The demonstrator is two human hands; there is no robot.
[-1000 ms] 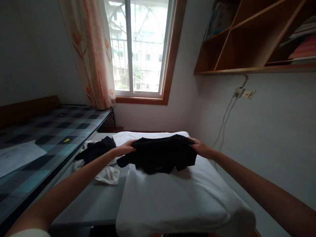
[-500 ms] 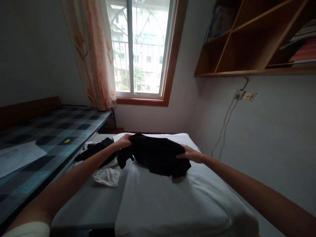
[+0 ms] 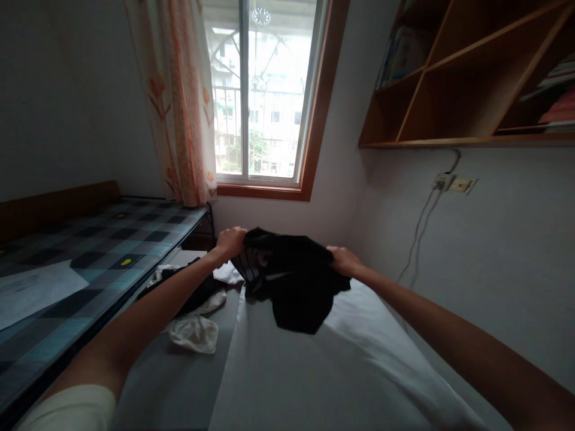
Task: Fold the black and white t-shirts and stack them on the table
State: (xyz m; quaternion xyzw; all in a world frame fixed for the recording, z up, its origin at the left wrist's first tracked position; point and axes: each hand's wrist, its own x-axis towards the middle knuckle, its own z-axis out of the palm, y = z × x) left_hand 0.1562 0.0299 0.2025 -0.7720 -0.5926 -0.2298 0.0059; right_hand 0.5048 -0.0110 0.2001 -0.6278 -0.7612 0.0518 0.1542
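A black garment (image 3: 299, 281) with some white marks on its left part hangs between my two hands. My left hand (image 3: 232, 242) is closed on its upper left corner, and my right hand (image 3: 345, 261) grips its upper right edge. Below it spreads a white sheet (image 3: 314, 377) over a bed or table; whether the hanging lower edge touches the sheet I cannot tell. Left of the sheet, partly behind my left forearm, lies a pile of dark clothes (image 3: 197, 293) with a white cloth (image 3: 195, 334) at its near side.
A bed frame with a checked mattress (image 3: 148, 230) stands at the left, with a sheet of paper (image 3: 40, 292) on it. Behind are a window (image 3: 269, 131) and a curtain (image 3: 182, 120). Wooden shelves (image 3: 462, 96) hang at upper right, above a socket (image 3: 453, 183) with cables.
Both hands have lifted the black garment a little and pulled its top edge up. More of its front hangs down, and white marks now show on it. The view has tilted slightly upward.
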